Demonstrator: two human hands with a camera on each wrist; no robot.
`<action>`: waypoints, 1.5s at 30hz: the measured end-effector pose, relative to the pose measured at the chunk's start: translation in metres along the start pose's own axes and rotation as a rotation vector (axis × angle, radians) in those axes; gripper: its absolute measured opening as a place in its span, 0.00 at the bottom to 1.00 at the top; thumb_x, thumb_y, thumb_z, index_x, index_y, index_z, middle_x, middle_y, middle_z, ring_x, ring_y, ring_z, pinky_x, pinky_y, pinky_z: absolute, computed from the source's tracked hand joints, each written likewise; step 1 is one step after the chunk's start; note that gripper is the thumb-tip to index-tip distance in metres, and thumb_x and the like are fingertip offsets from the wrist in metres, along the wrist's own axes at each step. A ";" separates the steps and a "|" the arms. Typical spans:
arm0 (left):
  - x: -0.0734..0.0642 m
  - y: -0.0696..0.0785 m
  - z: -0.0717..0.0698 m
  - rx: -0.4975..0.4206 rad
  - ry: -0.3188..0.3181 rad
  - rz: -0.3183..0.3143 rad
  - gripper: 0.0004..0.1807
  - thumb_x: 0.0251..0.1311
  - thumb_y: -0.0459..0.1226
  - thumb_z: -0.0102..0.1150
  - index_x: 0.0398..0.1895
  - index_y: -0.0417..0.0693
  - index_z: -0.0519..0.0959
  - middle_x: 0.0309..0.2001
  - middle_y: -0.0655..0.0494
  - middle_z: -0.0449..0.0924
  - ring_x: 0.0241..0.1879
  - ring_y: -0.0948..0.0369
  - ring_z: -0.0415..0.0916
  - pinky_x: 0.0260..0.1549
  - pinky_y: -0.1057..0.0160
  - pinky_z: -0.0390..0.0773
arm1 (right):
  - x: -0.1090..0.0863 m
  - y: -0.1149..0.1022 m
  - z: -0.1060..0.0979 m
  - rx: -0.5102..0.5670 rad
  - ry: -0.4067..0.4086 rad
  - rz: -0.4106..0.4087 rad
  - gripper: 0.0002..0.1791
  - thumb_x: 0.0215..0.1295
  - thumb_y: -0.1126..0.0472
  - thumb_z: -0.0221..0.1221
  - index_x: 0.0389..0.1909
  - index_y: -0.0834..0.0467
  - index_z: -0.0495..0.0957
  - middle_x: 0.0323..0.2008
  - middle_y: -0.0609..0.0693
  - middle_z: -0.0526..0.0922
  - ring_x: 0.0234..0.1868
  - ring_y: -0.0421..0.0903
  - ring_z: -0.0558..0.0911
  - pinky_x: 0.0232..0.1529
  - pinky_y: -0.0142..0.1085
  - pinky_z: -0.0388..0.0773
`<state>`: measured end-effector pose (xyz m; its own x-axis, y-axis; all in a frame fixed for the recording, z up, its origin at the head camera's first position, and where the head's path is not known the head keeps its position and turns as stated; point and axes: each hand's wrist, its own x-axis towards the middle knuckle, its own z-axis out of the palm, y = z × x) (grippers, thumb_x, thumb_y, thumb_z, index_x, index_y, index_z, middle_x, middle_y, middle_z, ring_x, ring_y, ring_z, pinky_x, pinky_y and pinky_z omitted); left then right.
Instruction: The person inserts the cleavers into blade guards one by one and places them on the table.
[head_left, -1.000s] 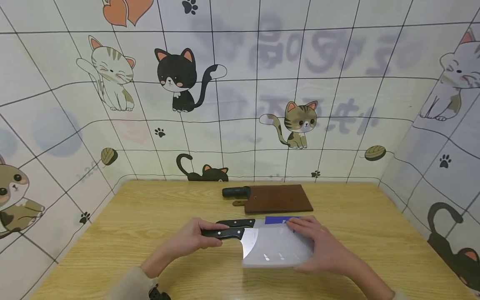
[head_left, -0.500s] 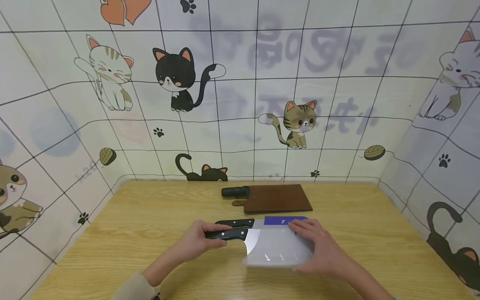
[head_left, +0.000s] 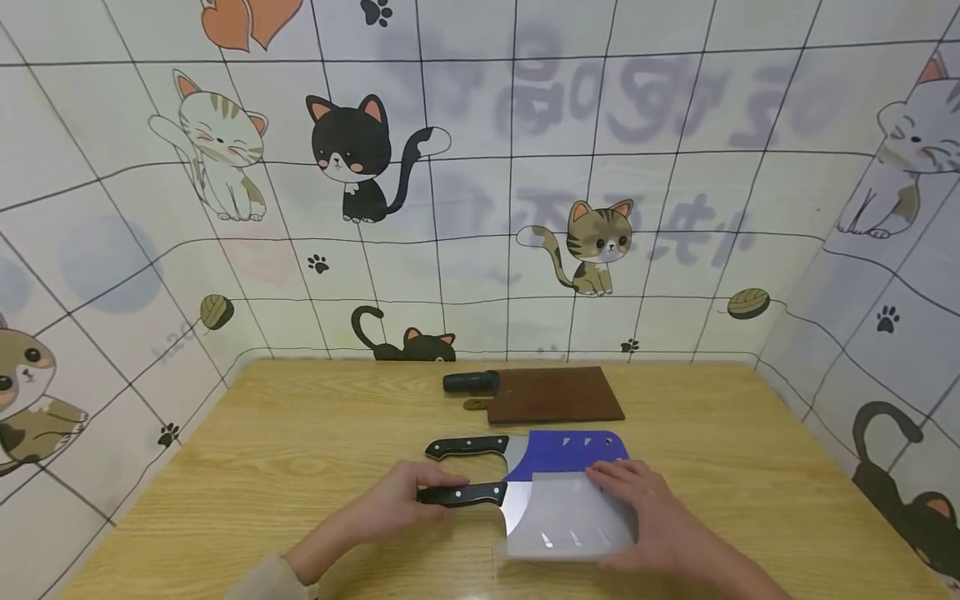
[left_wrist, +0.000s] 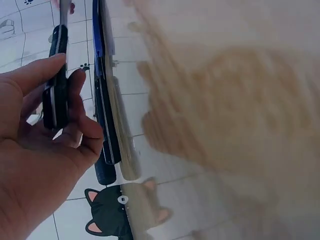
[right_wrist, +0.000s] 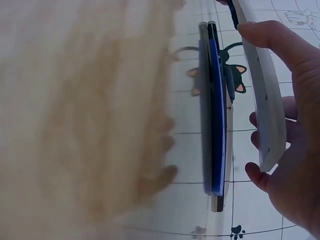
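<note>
My left hand (head_left: 397,504) pinches the black riveted handle (head_left: 461,495) of a cleaver between thumb and fingers. Over most of its blade sits a translucent white blade cover (head_left: 573,517), with a strip of bright metal (head_left: 516,504) showing beside the handle. My right hand (head_left: 660,529) grips the cover's far end, thumb and fingers on opposite sides, as the right wrist view shows. Just behind lies a second cleaver with a black handle (head_left: 468,447) and a blue blade cover (head_left: 551,450), partly hidden by the white one. In the left wrist view the held handle (left_wrist: 59,80) stands apart from the others.
Farther back on the wooden table (head_left: 315,425) lies a brown rectangular board (head_left: 555,396) with a short stub handle. A dark cylindrical handle (head_left: 471,382) sticks out at its left. A cat-printed wall covering (head_left: 472,275) rises at the table's back edge.
Both hands have brought the white-covered cleaver nearer to me and slightly right. More of the blue cover and the second handle now shows. The board has stayed put.
</note>
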<state>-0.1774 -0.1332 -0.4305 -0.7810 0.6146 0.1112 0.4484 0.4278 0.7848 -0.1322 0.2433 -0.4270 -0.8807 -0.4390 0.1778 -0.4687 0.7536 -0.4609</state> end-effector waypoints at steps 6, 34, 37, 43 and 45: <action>-0.003 -0.002 -0.004 -0.006 -0.050 -0.054 0.20 0.58 0.31 0.73 0.54 0.48 0.87 0.51 0.59 0.87 0.51 0.63 0.77 0.50 0.64 0.73 | -0.006 -0.001 0.005 -0.022 -0.022 0.025 0.53 0.36 0.38 0.79 0.67 0.56 0.77 0.64 0.53 0.77 0.65 0.62 0.70 0.57 0.67 0.68; 0.001 -0.010 0.007 -0.003 -0.097 -0.124 0.22 0.50 0.29 0.77 0.50 0.50 0.89 0.46 0.66 0.88 0.45 0.69 0.79 0.48 0.64 0.75 | -0.017 0.023 0.014 -0.055 -0.132 0.006 0.51 0.39 0.35 0.79 0.65 0.57 0.78 0.64 0.54 0.78 0.63 0.64 0.73 0.56 0.66 0.71; 0.000 -0.013 0.004 -0.088 -0.092 -0.145 0.21 0.51 0.29 0.77 0.51 0.48 0.89 0.47 0.63 0.88 0.45 0.65 0.81 0.46 0.65 0.76 | -0.020 0.026 0.015 -0.079 -0.101 -0.027 0.51 0.39 0.34 0.78 0.65 0.55 0.79 0.64 0.53 0.78 0.63 0.63 0.74 0.55 0.64 0.72; -0.006 -0.016 -0.007 -0.178 -0.070 -0.153 0.21 0.56 0.31 0.74 0.54 0.44 0.87 0.51 0.55 0.87 0.47 0.56 0.79 0.42 0.65 0.78 | -0.023 0.027 0.006 -0.021 -0.069 0.018 0.47 0.42 0.33 0.77 0.63 0.52 0.81 0.65 0.50 0.78 0.64 0.62 0.73 0.56 0.60 0.73; -0.007 -0.016 -0.011 -0.167 -0.050 -0.135 0.19 0.58 0.31 0.73 0.54 0.42 0.86 0.52 0.53 0.87 0.45 0.55 0.77 0.41 0.65 0.77 | -0.023 0.028 -0.002 -0.016 -0.072 0.046 0.44 0.48 0.33 0.75 0.64 0.53 0.80 0.65 0.51 0.78 0.64 0.62 0.73 0.56 0.61 0.73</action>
<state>-0.1841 -0.1514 -0.4375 -0.8048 0.5928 -0.0289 0.2597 0.3955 0.8810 -0.1255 0.2760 -0.4420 -0.8945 -0.4373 0.0930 -0.4291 0.7814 -0.4531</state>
